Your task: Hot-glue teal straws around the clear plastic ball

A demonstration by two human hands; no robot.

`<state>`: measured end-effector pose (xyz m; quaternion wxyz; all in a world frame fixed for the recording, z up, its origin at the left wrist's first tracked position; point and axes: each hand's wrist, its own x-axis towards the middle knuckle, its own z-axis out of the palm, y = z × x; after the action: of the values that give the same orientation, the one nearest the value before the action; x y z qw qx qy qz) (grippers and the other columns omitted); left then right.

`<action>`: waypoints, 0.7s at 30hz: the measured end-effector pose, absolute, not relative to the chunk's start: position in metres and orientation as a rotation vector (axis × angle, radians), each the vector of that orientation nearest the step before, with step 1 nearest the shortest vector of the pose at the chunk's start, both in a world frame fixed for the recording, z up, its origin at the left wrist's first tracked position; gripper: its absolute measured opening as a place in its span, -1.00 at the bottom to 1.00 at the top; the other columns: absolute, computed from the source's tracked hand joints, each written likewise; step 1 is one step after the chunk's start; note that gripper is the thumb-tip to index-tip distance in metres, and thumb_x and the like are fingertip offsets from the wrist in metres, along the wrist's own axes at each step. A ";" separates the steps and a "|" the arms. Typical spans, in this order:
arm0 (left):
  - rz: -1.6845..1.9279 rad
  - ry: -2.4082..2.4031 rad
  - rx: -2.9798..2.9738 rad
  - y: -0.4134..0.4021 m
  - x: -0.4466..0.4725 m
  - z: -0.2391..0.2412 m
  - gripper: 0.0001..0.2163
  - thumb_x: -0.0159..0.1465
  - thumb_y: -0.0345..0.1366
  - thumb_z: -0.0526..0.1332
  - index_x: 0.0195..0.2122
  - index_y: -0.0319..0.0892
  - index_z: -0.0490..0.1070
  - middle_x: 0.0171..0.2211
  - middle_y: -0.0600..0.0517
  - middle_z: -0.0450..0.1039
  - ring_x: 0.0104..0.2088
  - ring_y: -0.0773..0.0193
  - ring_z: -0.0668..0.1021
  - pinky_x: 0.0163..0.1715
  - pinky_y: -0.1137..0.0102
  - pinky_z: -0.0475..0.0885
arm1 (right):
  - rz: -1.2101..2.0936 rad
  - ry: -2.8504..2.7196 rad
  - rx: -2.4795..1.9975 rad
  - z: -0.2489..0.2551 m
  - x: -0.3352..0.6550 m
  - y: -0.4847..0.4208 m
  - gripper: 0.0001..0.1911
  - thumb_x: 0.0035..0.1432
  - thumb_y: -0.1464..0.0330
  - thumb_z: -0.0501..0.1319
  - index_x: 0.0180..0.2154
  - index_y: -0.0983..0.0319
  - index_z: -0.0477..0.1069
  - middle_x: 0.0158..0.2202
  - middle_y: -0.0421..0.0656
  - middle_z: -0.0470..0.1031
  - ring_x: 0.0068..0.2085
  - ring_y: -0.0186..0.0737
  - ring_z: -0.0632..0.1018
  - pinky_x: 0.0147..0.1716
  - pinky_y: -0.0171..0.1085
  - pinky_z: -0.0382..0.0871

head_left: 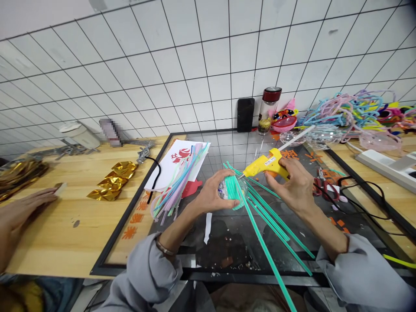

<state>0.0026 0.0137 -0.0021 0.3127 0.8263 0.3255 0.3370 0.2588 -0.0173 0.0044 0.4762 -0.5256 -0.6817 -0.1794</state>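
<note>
My left hand (211, 190) is closed around a clear plastic piece (242, 190) with green strips (232, 190) wound over it. One long green strip (264, 251) trails from it toward the front edge. In my right hand (295, 184) is a yellow hot glue gun (264, 164), with a white glue stick (301, 138) jutting from its back. The metal nozzle touches or nearly touches the wound strips; I cannot tell which. Several loose green strips (276, 221) fan out on the dark glass board (221, 242) beneath my hands.
White paper (165, 162) and pastel strips (182, 186) lie left. Behind stand a phone (245, 115) and a glass bottle (268, 110). At right are scissors (325, 186), a black cable (364, 212), a power strip (390, 167) and tangled strips (344, 115). Another person's hand (26, 212) rests far left near gold foil (113, 180).
</note>
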 end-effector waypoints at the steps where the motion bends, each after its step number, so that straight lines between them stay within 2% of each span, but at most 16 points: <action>1: 0.891 0.858 2.176 0.013 0.003 -0.002 -0.38 -0.03 -0.19 0.43 0.06 -0.13 0.31 0.13 -0.15 0.41 0.16 -0.02 0.47 0.22 0.08 0.32 | -0.442 -1.668 -1.283 0.004 0.258 -0.017 -0.76 0.13 0.20 0.25 -0.22 0.21 0.37 -0.35 -0.10 0.50 -0.31 -0.13 0.52 -0.32 -0.19 0.39; 21: 0.898 0.861 2.168 0.013 0.004 -0.001 -0.37 -0.06 -0.21 0.44 0.07 -0.14 0.32 0.12 -0.14 0.42 0.15 -0.03 0.48 0.19 0.09 0.34 | -0.378 -1.649 -1.329 -0.008 0.251 -0.019 -0.75 0.13 0.22 0.28 -0.24 0.25 0.39 -0.37 -0.11 0.49 -0.36 -0.17 0.48 -0.39 -0.22 0.35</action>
<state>0.0042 0.0134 -0.0005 0.3155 0.8230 0.3269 0.3410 0.2506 -0.0187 -0.0084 0.4752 -0.5436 -0.6744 -0.1547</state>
